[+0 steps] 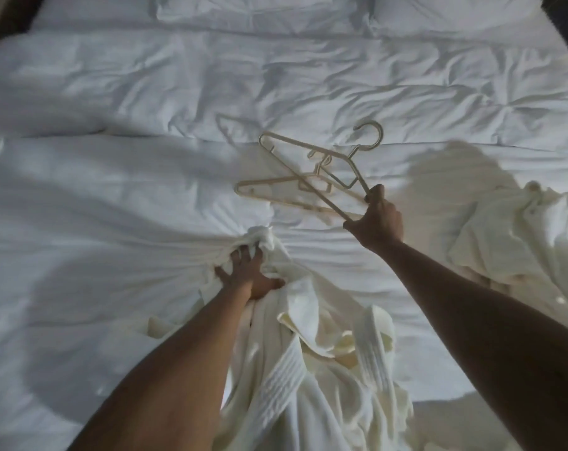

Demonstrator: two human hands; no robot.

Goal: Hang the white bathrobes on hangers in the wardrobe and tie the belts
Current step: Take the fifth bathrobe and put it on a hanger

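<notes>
Nearest, a white bathrobe point(311, 369) lies crumpled at the bed's near edge, its top bunched in the left hand's point(248, 271) curled fingers. Farther right, the right hand point(378, 219) grips a raised hanger point(328, 164); a second hanger point(276, 190) lies beneath. Best find the collar and spread one shoulder before feeding the hanger in.

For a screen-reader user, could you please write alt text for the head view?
The right hand lifts a cream hanger above a second hanger lying on a white bed, while the left hand grips a white bathrobe. Another bathrobe lies crumpled to the right.
</notes>
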